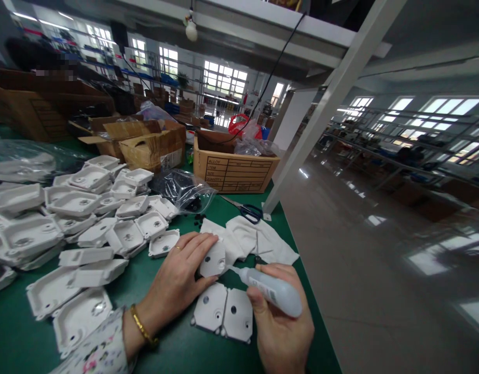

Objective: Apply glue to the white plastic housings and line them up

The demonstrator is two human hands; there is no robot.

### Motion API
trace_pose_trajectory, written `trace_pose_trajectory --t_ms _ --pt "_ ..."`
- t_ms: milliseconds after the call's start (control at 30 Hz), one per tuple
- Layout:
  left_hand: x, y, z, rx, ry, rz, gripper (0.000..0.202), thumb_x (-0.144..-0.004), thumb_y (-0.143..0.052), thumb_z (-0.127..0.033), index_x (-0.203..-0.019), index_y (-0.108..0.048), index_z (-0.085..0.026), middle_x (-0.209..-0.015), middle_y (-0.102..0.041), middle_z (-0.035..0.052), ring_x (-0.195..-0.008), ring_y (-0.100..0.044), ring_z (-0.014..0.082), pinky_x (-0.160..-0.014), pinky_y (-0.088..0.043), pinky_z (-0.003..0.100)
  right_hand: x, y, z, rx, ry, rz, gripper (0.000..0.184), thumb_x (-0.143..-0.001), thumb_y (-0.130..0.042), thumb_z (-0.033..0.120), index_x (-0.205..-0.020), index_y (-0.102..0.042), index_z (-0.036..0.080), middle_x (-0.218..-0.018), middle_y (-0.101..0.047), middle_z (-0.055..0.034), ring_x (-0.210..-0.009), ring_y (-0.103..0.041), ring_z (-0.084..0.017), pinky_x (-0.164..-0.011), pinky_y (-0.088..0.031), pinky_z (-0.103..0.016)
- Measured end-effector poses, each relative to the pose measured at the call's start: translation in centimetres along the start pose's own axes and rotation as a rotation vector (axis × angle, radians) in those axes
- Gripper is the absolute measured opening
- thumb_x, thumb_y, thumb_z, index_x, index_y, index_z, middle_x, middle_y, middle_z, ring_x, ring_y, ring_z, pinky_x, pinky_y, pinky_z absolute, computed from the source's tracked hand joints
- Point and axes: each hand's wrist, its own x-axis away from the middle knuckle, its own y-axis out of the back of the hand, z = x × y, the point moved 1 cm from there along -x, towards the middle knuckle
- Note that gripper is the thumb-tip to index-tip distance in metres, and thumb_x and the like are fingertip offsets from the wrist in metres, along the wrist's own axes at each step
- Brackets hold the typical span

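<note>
My left hand (pixel 180 275) grips a small white plastic cover (pixel 214 259), tilted up above the green table (pixel 177 337). My right hand (pixel 280 322) is wrapped round a translucent squeeze bottle (pixel 272 290); its thin nozzle points left and touches the cover's lower right edge. Two more white covers (pixel 223 314) lie flat side by side just below, between my hands.
Several white plastic housings (pixel 79 223) are heaped on the left. White cloths (pixel 255 239) and blue-handled scissors (pixel 250 211) lie behind my hands. A clear bag (pixel 185 189) and cardboard boxes (pixel 233 166) stand further back. The table's right edge drops to a shiny floor (pixel 379 249).
</note>
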Motion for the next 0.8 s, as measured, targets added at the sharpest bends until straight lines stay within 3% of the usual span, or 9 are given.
trace_pose_trajectory --t_ms 167,300,500,733,800 --pt "0.1 0.0 -0.1 -0.016 0.033 -0.048 0.063 -0.076 -0.068 -0.031 -0.129 -0.039 -0.017 -0.122 -0.052 0.0090 -0.115 -0.043 0.0265 -0.101 -0.037 0.042 0.6 -0.7 0.9 0.034 0.254 0.035 0.020 -0.084 -0.066 0.024 -0.099 -0.058 0.014 -0.090 -0.059 -0.0075 -0.085 -0.056 -0.020 -0.076 -0.046 -0.033" --pt "0.1 0.0 -0.1 -0.002 0.103 -0.106 0.061 -0.074 -0.069 -0.032 -0.126 -0.041 -0.017 -0.117 -0.053 0.0092 -0.113 -0.042 0.0275 -0.100 -0.036 0.044 1.2 -1.5 1.6 0.018 0.315 0.030 0.024 -0.082 -0.063 0.011 -0.105 -0.057 0.011 -0.092 -0.059 -0.0098 -0.085 -0.056 -0.023 -0.073 -0.048 -0.039" --pt "0.1 0.1 -0.4 0.165 0.306 -0.116 0.057 -0.071 -0.070 -0.039 -0.118 -0.046 -0.018 -0.113 -0.054 0.0091 -0.109 -0.045 0.0290 -0.096 -0.038 0.047 1.5 -2.2 1.8 0.067 0.403 -0.040 0.033 -0.076 -0.069 0.005 -0.106 -0.058 0.015 -0.092 -0.062 -0.0076 -0.082 -0.058 -0.022 -0.068 -0.051 -0.037" --pt "-0.1 -0.1 -0.6 0.413 0.468 -0.038 0.058 -0.067 -0.071 -0.036 -0.118 -0.048 -0.020 -0.119 -0.052 0.0087 -0.114 -0.046 0.0276 -0.100 -0.036 0.046 0.5 -1.0 0.6 0.041 0.473 -0.049 0.028 -0.083 -0.067 0.025 -0.104 -0.057 0.011 -0.092 -0.059 -0.0090 -0.083 -0.057 -0.021 -0.069 -0.051 -0.034" --pt "-0.3 0.1 -0.8 0.441 0.471 -0.025 0.058 -0.066 -0.071 -0.034 -0.118 -0.048 -0.020 -0.121 -0.051 0.0087 -0.115 -0.045 0.0274 -0.101 -0.035 0.045 0.4 -0.7 0.3 0.021 0.407 -0.073 0.028 -0.084 -0.066 0.031 -0.103 -0.057 0.012 -0.092 -0.059 -0.0089 -0.084 -0.057 -0.021 -0.070 -0.050 -0.033"
